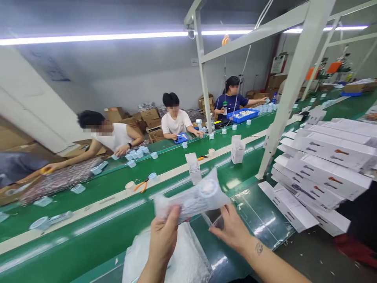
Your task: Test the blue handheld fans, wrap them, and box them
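My left hand (pixel 165 232) grips the near end of a frosted plastic bag (pixel 191 198), thumb on top. A round white part and a longer shape show blurrily through its film. Just right of it, the fingers of my right hand (pixel 231 226) close on the edge of a white carton (pixel 207 219), which is mostly hidden behind the bag. A white flap (pixel 193 168) rises behind the bag; I cannot tell whether it belongs to that carton. Below my left hand lies a pile of similar frosted bags (pixel 185 255).
Stacked white cartons (pixel 312 173) with printed pictures lie to the right, beside a white metal post (pixel 290 94). A green conveyor (pixel 108 214) crosses ahead, carrying light-blue cups, orange-handled pliers (pixel 141 185) and an upright white box (pixel 237 149). Several co-workers sit along its far side.
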`<move>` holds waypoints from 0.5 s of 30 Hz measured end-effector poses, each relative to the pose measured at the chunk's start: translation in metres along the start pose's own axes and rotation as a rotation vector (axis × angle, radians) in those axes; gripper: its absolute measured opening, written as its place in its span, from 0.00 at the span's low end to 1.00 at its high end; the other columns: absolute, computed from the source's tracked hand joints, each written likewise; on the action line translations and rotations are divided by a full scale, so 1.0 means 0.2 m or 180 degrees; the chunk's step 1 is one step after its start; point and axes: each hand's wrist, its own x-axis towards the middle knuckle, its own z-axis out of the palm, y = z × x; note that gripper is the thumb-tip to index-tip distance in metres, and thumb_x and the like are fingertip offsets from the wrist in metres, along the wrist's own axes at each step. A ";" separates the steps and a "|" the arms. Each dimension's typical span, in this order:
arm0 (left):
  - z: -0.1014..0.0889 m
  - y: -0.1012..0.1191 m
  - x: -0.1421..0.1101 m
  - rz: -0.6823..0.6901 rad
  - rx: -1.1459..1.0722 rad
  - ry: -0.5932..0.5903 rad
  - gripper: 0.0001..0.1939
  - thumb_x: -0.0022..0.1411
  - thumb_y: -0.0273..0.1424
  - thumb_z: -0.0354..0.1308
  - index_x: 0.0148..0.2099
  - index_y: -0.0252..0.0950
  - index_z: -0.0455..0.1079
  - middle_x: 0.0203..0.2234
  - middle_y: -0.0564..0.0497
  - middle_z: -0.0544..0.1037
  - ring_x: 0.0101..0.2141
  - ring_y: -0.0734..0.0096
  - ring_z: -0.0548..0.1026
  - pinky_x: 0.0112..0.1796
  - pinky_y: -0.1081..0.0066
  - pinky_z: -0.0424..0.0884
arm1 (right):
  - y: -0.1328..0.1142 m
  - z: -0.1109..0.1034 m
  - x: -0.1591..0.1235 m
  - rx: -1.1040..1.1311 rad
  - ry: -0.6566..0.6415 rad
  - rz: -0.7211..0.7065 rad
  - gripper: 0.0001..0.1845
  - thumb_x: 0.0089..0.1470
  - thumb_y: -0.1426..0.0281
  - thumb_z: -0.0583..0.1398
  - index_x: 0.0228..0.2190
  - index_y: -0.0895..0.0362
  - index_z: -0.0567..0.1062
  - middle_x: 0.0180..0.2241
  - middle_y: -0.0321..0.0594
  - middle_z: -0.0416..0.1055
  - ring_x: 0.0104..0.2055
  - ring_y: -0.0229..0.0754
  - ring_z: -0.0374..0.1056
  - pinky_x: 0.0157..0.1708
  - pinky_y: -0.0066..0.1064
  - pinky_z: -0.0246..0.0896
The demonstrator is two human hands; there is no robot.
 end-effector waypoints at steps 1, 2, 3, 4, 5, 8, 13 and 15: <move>-0.02 -0.02 -0.01 0.0196 0.0561 -0.0338 0.16 0.48 0.45 0.63 0.28 0.36 0.74 0.23 0.51 0.77 0.27 0.66 0.74 0.27 0.70 0.72 | -0.01 0.08 -0.04 0.0140 -0.0025 0.0026 0.38 0.41 0.69 0.65 0.53 0.55 0.60 0.47 0.48 0.62 0.51 0.55 0.62 0.50 0.47 0.63; -0.05 -0.04 -0.02 0.0391 0.1164 -0.0682 0.14 0.52 0.43 0.60 0.29 0.37 0.74 0.24 0.51 0.77 0.29 0.65 0.74 0.31 0.69 0.72 | -0.01 0.15 -0.07 0.0251 -0.0056 0.0051 0.37 0.40 0.70 0.66 0.52 0.54 0.60 0.47 0.47 0.62 0.51 0.55 0.62 0.50 0.47 0.63; -0.07 -0.04 -0.04 0.0562 0.1753 -0.0999 0.13 0.56 0.42 0.57 0.30 0.37 0.74 0.26 0.50 0.78 0.31 0.65 0.74 0.34 0.69 0.71 | 0.00 0.20 -0.10 0.0334 -0.0090 0.0066 0.37 0.39 0.71 0.66 0.52 0.54 0.60 0.48 0.47 0.62 0.51 0.56 0.62 0.51 0.48 0.63; -0.08 -0.04 -0.06 0.0694 0.2298 -0.1267 0.13 0.59 0.40 0.54 0.31 0.38 0.74 0.29 0.49 0.78 0.33 0.66 0.74 0.36 0.69 0.70 | 0.01 0.23 -0.13 0.0386 -0.0117 0.0072 0.37 0.39 0.71 0.65 0.52 0.53 0.61 0.48 0.47 0.62 0.52 0.56 0.62 0.51 0.48 0.62; -0.08 -0.03 -0.07 0.0770 0.2802 -0.1470 0.12 0.61 0.37 0.51 0.33 0.39 0.74 0.32 0.49 0.78 0.34 0.66 0.74 0.37 0.70 0.70 | 0.02 0.25 -0.15 0.0409 -0.0133 0.0075 0.37 0.40 0.71 0.65 0.52 0.53 0.60 0.48 0.47 0.62 0.53 0.56 0.62 0.52 0.48 0.61; 0.02 0.03 -0.08 0.0705 0.4211 -0.1836 0.11 0.61 0.26 0.48 0.36 0.38 0.72 0.33 0.48 0.77 0.35 0.65 0.75 0.37 0.68 0.69 | 0.05 0.25 -0.20 0.0389 -0.0117 0.0121 0.39 0.42 0.70 0.64 0.55 0.52 0.57 0.50 0.49 0.62 0.55 0.56 0.60 0.54 0.49 0.60; 0.38 -0.01 -0.14 0.0950 0.4842 -0.2458 0.12 0.49 0.17 0.55 0.36 0.30 0.74 0.33 0.38 0.76 0.34 0.55 0.75 0.32 0.63 0.71 | 0.05 0.23 -0.23 0.0162 -0.0208 0.0129 0.35 0.46 0.71 0.60 0.56 0.54 0.59 0.51 0.51 0.65 0.56 0.59 0.60 0.55 0.53 0.57; 0.47 -0.08 -0.19 0.1156 0.4650 -0.2526 0.14 0.46 0.16 0.57 0.37 0.28 0.74 0.36 0.34 0.75 0.39 0.50 0.73 0.34 0.61 0.71 | 0.06 0.24 -0.22 0.0065 -0.0423 0.0072 0.28 0.49 0.72 0.57 0.53 0.50 0.65 0.50 0.48 0.67 0.55 0.58 0.61 0.56 0.52 0.55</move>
